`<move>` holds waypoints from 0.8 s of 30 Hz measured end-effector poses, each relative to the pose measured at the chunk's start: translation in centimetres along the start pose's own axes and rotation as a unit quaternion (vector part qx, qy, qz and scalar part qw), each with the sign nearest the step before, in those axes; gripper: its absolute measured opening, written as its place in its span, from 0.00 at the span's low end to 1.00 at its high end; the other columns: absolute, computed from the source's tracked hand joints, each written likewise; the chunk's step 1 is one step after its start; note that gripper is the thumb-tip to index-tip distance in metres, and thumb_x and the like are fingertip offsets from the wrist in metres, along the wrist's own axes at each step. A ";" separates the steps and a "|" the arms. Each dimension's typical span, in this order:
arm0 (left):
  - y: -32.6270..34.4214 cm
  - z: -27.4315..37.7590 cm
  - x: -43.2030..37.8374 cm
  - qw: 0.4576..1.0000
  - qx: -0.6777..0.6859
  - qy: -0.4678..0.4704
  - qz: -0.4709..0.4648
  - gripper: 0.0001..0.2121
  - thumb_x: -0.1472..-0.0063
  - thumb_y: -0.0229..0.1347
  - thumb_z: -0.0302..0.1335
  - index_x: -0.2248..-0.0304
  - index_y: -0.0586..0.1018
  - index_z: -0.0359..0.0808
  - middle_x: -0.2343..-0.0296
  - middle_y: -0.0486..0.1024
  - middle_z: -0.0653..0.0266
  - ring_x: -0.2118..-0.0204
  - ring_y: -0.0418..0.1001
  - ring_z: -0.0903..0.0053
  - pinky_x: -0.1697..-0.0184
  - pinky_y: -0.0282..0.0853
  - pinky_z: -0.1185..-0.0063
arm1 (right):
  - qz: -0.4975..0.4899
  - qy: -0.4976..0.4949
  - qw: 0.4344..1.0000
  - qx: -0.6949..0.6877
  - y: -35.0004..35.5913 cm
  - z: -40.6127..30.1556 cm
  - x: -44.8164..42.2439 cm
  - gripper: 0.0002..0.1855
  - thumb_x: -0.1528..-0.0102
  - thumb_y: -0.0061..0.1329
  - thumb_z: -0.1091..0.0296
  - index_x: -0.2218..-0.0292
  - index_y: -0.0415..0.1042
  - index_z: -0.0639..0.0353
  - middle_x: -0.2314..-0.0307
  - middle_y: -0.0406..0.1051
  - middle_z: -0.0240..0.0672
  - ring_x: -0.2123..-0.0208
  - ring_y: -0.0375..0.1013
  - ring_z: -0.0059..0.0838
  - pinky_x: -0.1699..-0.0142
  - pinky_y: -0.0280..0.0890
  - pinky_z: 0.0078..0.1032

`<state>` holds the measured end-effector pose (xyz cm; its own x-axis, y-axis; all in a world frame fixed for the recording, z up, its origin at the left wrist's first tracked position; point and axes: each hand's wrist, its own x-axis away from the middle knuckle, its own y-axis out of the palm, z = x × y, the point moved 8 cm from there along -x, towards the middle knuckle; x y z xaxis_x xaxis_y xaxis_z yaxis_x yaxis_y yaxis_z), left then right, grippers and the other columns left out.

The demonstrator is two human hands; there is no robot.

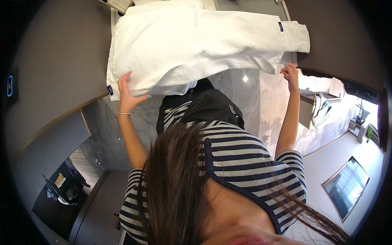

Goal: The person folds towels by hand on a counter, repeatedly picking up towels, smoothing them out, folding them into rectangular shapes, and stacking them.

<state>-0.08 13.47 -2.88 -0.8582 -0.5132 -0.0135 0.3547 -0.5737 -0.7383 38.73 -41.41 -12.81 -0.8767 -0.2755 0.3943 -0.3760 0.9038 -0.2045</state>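
A large white terry towel (pixel 190 43) lies spread before me, its near edge hanging in loose folds. Dark label tags show at its lower left corner and near its right edge. My left hand (pixel 128 96) is at the lower left part of the towel, thumb and fingers apart; whether it touches the cloth is unclear. Just beyond the drooping right corner, my right hand (pixel 290 75) is raised with its fingers bent and apart, with no cloth visible in them. More white towelling (pixel 297 37) sticks out from under the towel on the right.
Dark panels (pixel 61 52) flank the towel on the left and right (pixel 330 33). A black bag (pixel 214 105) hangs against my front. Grey marble-look floor (pixel 122 131) shows below. Farther right stand a box-like stand with a cloth over it (pixel 320 110) and a framed panel (pixel 347 186).
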 end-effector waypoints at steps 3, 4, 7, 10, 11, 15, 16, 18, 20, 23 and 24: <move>1.3 1.7 1.4 0.990 -0.127 0.062 -0.031 0.38 0.64 0.65 0.27 0.50 0.62 0.38 0.49 0.54 0.53 0.47 0.54 0.59 0.46 0.53 0.66 | -0.059 -0.001 0.992 0.108 4.6 0.1 -0.5 0.16 0.50 0.49 0.60 0.61 0.66 0.58 0.72 0.73 0.32 0.73 0.66 0.17 0.71 0.59 0.15; 1.6 1.3 1.7 0.985 -0.156 0.075 -0.023 0.38 0.64 0.64 0.26 0.50 0.62 0.37 0.49 0.55 0.53 0.47 0.54 0.58 0.46 0.52 0.66 | -0.054 -0.066 0.978 0.190 5.5 0.4 -0.7 0.20 0.52 0.52 0.58 0.59 0.66 0.59 0.68 0.72 0.34 0.69 0.67 0.21 0.67 0.62 0.19; 2.2 -0.5 2.8 0.978 -0.173 0.109 0.033 0.36 0.64 0.62 0.24 0.50 0.63 0.38 0.50 0.57 0.52 0.47 0.54 0.57 0.45 0.51 0.66 | -0.058 -0.158 0.941 0.292 8.5 2.1 -0.5 0.36 0.62 0.60 0.51 0.54 0.63 0.54 0.56 0.64 0.40 0.56 0.64 0.37 0.52 0.60 0.32; 1.8 -2.3 3.9 0.969 -0.167 0.133 0.126 0.34 0.63 0.61 0.24 0.52 0.65 0.41 0.52 0.60 0.55 0.48 0.56 0.59 0.47 0.52 0.66 | -0.003 -0.244 0.884 0.398 11.4 1.4 1.0 0.46 0.67 0.62 0.50 0.48 0.57 0.47 0.49 0.55 0.40 0.48 0.55 0.43 0.46 0.52 0.41; 1.5 -2.6 4.4 0.963 -0.168 0.138 0.160 0.32 0.63 0.61 0.25 0.53 0.66 0.42 0.53 0.60 0.56 0.49 0.57 0.61 0.48 0.52 0.65 | 0.020 -0.240 0.862 0.446 12.4 1.1 2.3 0.49 0.68 0.63 0.50 0.47 0.54 0.45 0.48 0.51 0.40 0.46 0.51 0.45 0.45 0.49 0.44; 1.9 1.3 3.6 0.937 -0.269 0.138 0.176 0.30 0.63 0.61 0.26 0.54 0.68 0.41 0.56 0.63 0.57 0.54 0.61 0.63 0.51 0.52 0.65 | 0.105 -0.186 0.825 0.523 15.3 2.5 4.1 0.56 0.69 0.63 0.51 0.43 0.45 0.38 0.43 0.39 0.37 0.43 0.40 0.50 0.45 0.44 0.54; 2.2 1.5 3.7 0.928 -0.286 0.139 0.192 0.30 0.63 0.60 0.26 0.55 0.68 0.41 0.57 0.63 0.58 0.55 0.61 0.63 0.51 0.52 0.65 | 0.148 -0.192 0.824 0.512 15.8 2.1 4.2 0.49 0.67 0.61 0.58 0.45 0.51 0.42 0.45 0.46 0.40 0.44 0.44 0.53 0.44 0.45 0.50; 3.3 1.5 4.0 0.913 -0.304 0.134 0.236 0.27 0.62 0.58 0.24 0.57 0.69 0.40 0.59 0.65 0.59 0.57 0.63 0.63 0.52 0.52 0.65 | 0.218 -0.276 0.812 0.465 15.2 2.5 3.2 0.39 0.65 0.57 0.65 0.49 0.58 0.47 0.50 0.55 0.41 0.47 0.51 0.51 0.44 0.48 0.45; 3.9 0.5 4.6 0.897 -0.310 0.119 0.291 0.24 0.62 0.55 0.21 0.59 0.71 0.40 0.61 0.67 0.59 0.58 0.64 0.64 0.53 0.54 0.66 | 0.249 -0.297 0.824 0.414 13.9 3.7 3.0 0.30 0.64 0.53 0.70 0.55 0.65 0.51 0.56 0.63 0.40 0.51 0.58 0.47 0.46 0.51 0.40; 3.6 -1.3 4.9 0.912 -0.233 0.075 0.329 0.20 0.62 0.50 0.17 0.64 0.74 0.38 0.66 0.69 0.61 0.60 0.66 0.64 0.55 0.56 0.67 | 0.256 -0.284 0.842 0.380 10.3 4.2 2.0 0.18 0.63 0.47 0.76 0.65 0.71 0.55 0.67 0.71 0.37 0.59 0.67 0.40 0.49 0.56 0.35; 3.3 -1.4 4.9 0.919 -0.213 0.072 0.325 0.18 0.62 0.49 0.16 0.66 0.74 0.37 0.67 0.70 0.60 0.62 0.67 0.64 0.56 0.59 0.68 | 0.253 -0.303 0.832 0.391 9.4 3.2 2.5 0.16 0.63 0.46 0.77 0.67 0.72 0.55 0.70 0.71 0.36 0.62 0.68 0.39 0.51 0.57 0.35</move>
<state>-3.63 9.97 -6.37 -0.5673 -0.5517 -0.6114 0.6586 0.1418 -0.7390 32.05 -34.71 -16.65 -0.8835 -0.2532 -0.3941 0.2143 0.5297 -0.8207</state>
